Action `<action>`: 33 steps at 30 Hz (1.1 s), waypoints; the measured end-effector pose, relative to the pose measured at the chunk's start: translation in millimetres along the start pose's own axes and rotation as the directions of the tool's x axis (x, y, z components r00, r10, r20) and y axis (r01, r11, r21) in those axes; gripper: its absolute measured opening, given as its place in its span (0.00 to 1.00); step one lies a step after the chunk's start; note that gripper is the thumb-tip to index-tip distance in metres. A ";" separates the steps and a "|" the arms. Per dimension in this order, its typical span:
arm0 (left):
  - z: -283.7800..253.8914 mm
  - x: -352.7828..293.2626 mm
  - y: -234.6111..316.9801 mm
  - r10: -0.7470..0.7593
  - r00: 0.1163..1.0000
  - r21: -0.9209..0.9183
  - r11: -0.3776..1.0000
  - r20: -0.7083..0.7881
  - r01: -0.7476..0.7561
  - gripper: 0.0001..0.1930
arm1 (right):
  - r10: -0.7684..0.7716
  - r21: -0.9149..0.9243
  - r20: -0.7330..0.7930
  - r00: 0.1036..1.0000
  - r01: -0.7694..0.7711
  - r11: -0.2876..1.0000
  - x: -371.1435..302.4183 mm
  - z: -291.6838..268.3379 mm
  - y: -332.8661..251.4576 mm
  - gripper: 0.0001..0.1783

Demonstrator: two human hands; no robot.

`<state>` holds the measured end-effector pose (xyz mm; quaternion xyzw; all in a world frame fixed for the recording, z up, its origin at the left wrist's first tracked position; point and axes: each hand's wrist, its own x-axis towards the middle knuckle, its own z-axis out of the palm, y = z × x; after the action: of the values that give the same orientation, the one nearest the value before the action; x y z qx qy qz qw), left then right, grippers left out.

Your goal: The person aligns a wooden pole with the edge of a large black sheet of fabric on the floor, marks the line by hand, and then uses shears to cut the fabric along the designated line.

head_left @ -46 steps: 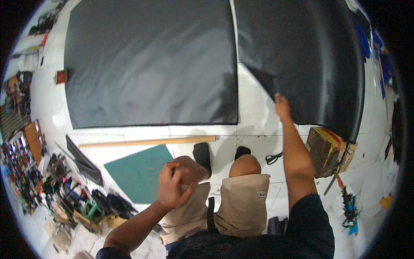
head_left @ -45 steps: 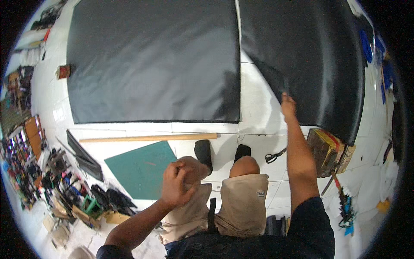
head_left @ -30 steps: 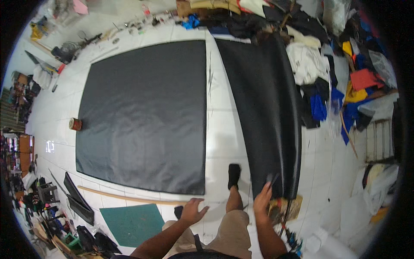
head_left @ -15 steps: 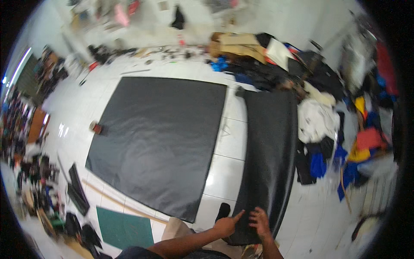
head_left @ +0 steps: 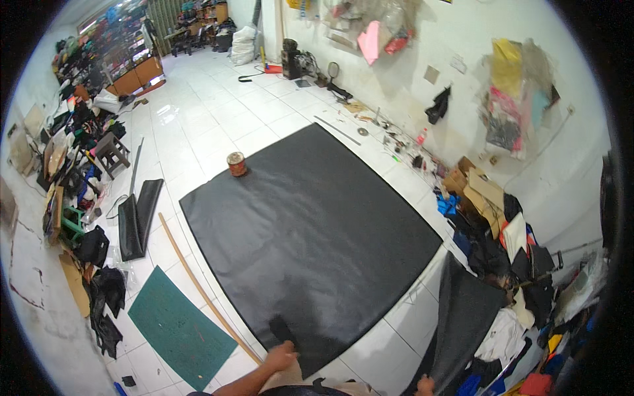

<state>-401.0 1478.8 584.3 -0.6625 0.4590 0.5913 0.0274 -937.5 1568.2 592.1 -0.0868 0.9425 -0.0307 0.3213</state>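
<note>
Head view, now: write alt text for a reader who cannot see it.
A person's right hand is at the lower end of a narrow black sheet, the left hand near the lower corner of a large black sheet spread on white floor tiles. Left of the large sheet lie a wooden strip and green mat; a reddish can stands at its edge.

Hands (head_left: 426,385) low; right perhaps gripping narrow black sheet (head_left: 465,307).
</note>
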 end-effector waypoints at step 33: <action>-749.8 143.0 -238.0 -0.483 0.824 -0.511 0.808 -0.295 0.291 0.26 | 0.082 -0.501 -0.135 0.987 -0.140 0.854 -332.9 254.8 -586.9 0.17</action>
<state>302.8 1099.6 572.5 -0.8409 0.1581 0.5081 -0.0990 -438.2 1051.7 656.8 -0.1120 0.9367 0.2328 0.2364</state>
